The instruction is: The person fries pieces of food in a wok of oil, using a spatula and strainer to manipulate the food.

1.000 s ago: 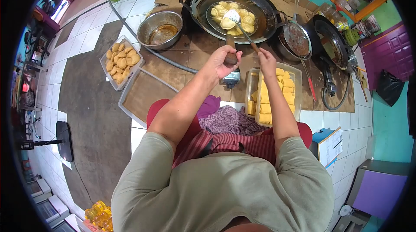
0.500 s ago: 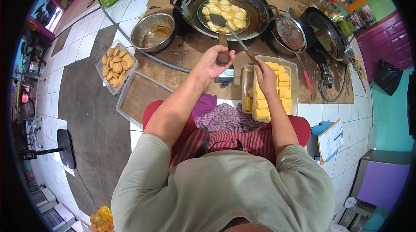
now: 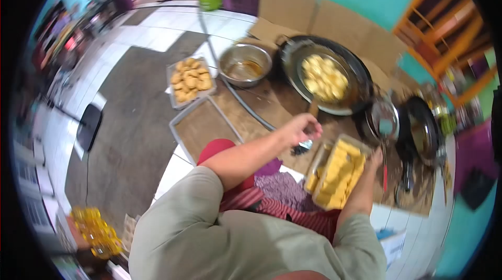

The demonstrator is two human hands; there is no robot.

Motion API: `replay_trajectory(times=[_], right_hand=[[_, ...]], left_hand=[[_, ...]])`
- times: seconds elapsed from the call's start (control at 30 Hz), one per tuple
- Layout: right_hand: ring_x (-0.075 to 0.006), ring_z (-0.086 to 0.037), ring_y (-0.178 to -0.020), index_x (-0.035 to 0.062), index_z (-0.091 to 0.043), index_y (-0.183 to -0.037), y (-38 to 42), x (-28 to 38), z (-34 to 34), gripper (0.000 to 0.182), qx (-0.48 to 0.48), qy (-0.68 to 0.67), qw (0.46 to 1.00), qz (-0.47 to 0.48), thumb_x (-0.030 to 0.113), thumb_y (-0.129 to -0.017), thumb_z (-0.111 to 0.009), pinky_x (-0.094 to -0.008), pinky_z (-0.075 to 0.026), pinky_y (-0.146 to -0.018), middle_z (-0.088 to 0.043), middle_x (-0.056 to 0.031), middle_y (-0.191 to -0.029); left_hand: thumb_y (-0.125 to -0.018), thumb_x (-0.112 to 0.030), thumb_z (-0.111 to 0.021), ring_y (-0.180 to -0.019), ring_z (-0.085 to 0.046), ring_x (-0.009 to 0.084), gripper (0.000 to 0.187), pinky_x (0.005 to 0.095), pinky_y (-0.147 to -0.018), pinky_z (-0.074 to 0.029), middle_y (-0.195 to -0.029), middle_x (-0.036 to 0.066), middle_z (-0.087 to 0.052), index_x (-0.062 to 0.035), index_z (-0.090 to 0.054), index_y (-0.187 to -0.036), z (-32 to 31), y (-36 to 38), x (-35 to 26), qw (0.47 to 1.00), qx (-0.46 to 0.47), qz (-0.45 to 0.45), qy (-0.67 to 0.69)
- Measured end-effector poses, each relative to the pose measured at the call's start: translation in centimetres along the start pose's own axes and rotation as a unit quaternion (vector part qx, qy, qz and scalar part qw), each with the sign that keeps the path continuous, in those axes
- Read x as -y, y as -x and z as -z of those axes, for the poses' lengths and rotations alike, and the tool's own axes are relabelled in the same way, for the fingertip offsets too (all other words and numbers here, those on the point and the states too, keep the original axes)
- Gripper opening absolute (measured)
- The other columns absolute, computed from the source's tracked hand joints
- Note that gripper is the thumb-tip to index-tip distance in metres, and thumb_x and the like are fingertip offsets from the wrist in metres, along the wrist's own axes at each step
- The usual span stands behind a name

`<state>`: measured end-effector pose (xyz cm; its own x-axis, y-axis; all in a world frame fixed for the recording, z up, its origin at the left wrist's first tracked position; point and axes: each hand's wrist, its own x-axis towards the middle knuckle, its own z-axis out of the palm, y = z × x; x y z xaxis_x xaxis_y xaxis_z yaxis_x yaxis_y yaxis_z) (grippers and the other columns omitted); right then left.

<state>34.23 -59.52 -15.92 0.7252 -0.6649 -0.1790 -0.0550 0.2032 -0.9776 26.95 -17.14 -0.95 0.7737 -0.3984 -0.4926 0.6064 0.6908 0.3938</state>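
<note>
The view is blurred. My left hand is closed around a wooden handle that points to a big black wok, where pale yellow pieces float in oil. My right hand rests at the right edge of a clear container of yellow blocks in front of my knees. Blur hides whether that hand holds anything. The spatula seen earlier does not show.
A steel bowl and a tray of fried golden pieces lie left of the wok, with an empty tray nearer me. A strainer and a second dark pan stand at the right. A hose crosses the floor.
The camera has swung left and tilted, so everything slid right. My right hand dropped from the spatula over the wok to the container's right edge. My left hand stays on the wooden handle.
</note>
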Motion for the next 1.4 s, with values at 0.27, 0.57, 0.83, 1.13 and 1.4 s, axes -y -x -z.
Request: replay_trajectory(times=[0.27,0.57,0.83,1.13,1.4], right_hand=[[-0.0193,-0.056,-0.075,0.0202,-0.015,-0.143,1.8,1.6,1.2,0.083,0.062,0.184,0.973,-0.126,0.038,-0.080,-0.067,-0.0320,-0.046,-0.054,-0.053,-0.0092,-0.110],[-0.0194,-0.046,-0.116,-0.0009,-0.035,-0.135,9.4,11.6,2.1,0.057,0.227,0.206,0.940,0.150,0.015,-0.086,-0.060,-0.0292,-0.035,-0.097,-0.047,-0.0119,-0.129],[-0.0195,-0.044,-0.120,0.0057,-0.040,-0.133,35.0,26.8,5.8,0.047,0.353,0.183,0.872,0.284,0.017,-0.090,-0.055,-0.0292,-0.033,-0.100,-0.045,-0.0147,-0.131],[-0.0095,-0.053,-0.100,0.0051,-0.055,-0.121,51.4,31.9,11.3,0.031,0.453,0.186,0.788,0.373,0.012,-0.091,-0.053,-0.0235,-0.041,-0.089,-0.061,-0.0055,-0.108],[-0.0141,-0.060,-0.086,0.0023,-0.063,-0.097,56.7,21.6,14.8,0.016,0.624,0.328,0.698,0.131,0.012,-0.089,-0.052,-0.0267,-0.047,-0.077,-0.064,-0.0061,-0.090]], left_hand=[[-0.085,-0.020,-0.056,-0.083,-0.062,0.0258,0.021,0.0379,-0.071,-0.055,-0.087,0.012,-0.058,-0.0019,-0.051,-0.095,-1.0,3.3,1.1,0.997,-0.017,0.006,0.072],[-0.082,-0.015,-0.058,-0.091,-0.061,0.0250,0.020,0.0355,-0.082,-0.051,-0.098,0.013,-0.058,-0.0016,-0.051,-0.095,-2.4,13.1,6.7,0.998,0.001,-0.002,0.059],[-0.088,-0.008,-0.052,-0.092,-0.059,0.0161,0.038,0.0284,-0.083,-0.049,-0.106,0.010,-0.059,0.0021,-0.046,-0.124,-4.6,30.3,11.8,0.957,0.221,-0.053,-0.182],[-0.092,-0.012,-0.047,-0.099,-0.057,0.0185,0.025,0.0311,-0.087,-0.044,-0.105,0.011,-0.062,0.0002,-0.058,-0.111,6.4,40.8,20.8,0.692,0.322,0.000,-0.646],[-0.084,-0.015,-0.059,-0.082,-0.062,0.0230,0.019,0.0319,-0.075,-0.047,-0.089,0.013,-0.064,0.0005,-0.064,-0.094,9.6,40.3,18.9,0.647,0.234,-0.063,-0.723]])
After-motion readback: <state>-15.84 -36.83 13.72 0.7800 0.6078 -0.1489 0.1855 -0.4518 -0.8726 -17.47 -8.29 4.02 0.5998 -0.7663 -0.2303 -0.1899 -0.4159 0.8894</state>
